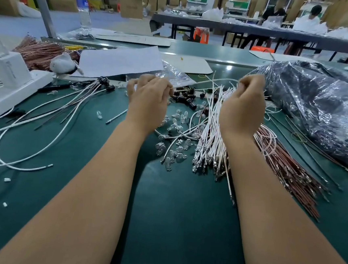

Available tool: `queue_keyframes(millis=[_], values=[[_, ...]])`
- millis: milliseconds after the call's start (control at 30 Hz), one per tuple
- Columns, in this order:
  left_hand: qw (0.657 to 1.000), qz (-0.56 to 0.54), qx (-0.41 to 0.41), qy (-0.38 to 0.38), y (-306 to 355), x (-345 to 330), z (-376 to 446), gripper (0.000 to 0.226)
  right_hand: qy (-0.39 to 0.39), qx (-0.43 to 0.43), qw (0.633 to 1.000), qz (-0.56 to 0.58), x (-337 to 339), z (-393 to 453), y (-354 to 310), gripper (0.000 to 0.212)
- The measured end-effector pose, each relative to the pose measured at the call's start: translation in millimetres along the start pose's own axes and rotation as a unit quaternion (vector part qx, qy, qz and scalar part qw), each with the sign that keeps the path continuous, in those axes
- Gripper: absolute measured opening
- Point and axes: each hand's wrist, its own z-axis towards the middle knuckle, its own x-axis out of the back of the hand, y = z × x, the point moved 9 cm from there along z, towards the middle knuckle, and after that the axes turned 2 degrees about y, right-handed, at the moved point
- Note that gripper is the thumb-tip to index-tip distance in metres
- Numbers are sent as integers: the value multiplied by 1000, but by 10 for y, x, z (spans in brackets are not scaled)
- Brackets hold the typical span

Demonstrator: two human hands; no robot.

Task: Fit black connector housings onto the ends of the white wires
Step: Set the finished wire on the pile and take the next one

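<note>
A single white wire (pixel 211 81) stretches between my two hands above the green mat. My left hand (pixel 148 100) has its fingers curled round the wire's left end; whether a housing sits there is hidden by the fingers. My right hand (pixel 245 104) pinches the same wire near its right end. A pile of black connector housings (pixel 185 99) lies on the mat between the hands. A bundle of white wires (pixel 212 135) with metal terminals lies under my right wrist. Finished wires with black housings (pixel 103 83) fan out at the left.
Small clear glass bulbs (pixel 174 136) are scattered at centre. Red-brown wires (pixel 287 173) lie at the right, below a large dark plastic bag (pixel 318 106). A white machine (pixel 7 83) stands at the left, with paper sheets (pixel 120 62) behind. Long loose white wires (pixel 31 140) curl at the left.
</note>
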Motion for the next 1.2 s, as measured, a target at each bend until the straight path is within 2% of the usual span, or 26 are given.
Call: queue_keyframes(millis=[67, 100, 167, 233, 300, 400, 533, 733, 967, 1033, 1133, 1200], values=[[1000, 4, 1, -4, -8, -12, -6, 27, 19, -28, 999, -17, 72, 23, 62, 14], [1000, -1, -8, -3, 9, -8, -8, 27, 20, -14, 998, -54, 84, 26, 45, 15], [999, -27, -39, -7, 59, -7, -9, 25, 2, 53, 989, -137, 33, 0, -62, 30], [997, -54, -57, -19, 123, -17, -17, 25, -51, 140, 977, -152, -106, -81, -239, 38], [994, -72, -73, -23, 204, -23, -25, 25, -128, 217, 959, -128, -293, -227, -396, 31], [993, -79, -79, -33, 277, -65, -28, 23, -219, 257, 935, -108, -509, -402, -453, 23], [995, -76, -54, -40, 157, -85, -15, 22, -207, 207, 952, -93, -484, -316, -334, 16], [996, -80, -8, -35, -7, -101, -24, 23, -189, 130, 968, -104, -444, -248, -152, 17], [990, -114, 40, -68, -114, -212, -30, 20, -243, 81, 957, -137, -550, -285, -20, 15], [988, -130, 61, -63, -172, -213, -41, 21, -233, 36, 967, -101, -514, -253, 41, 14], [977, -168, 132, -5, -394, -114, -10, 24, -174, -58, 983, 8, -370, -131, 121, 14], [966, -183, 184, 21, -552, -75, 20, 26, -158, -100, 981, 47, -349, -56, 126, 15]])
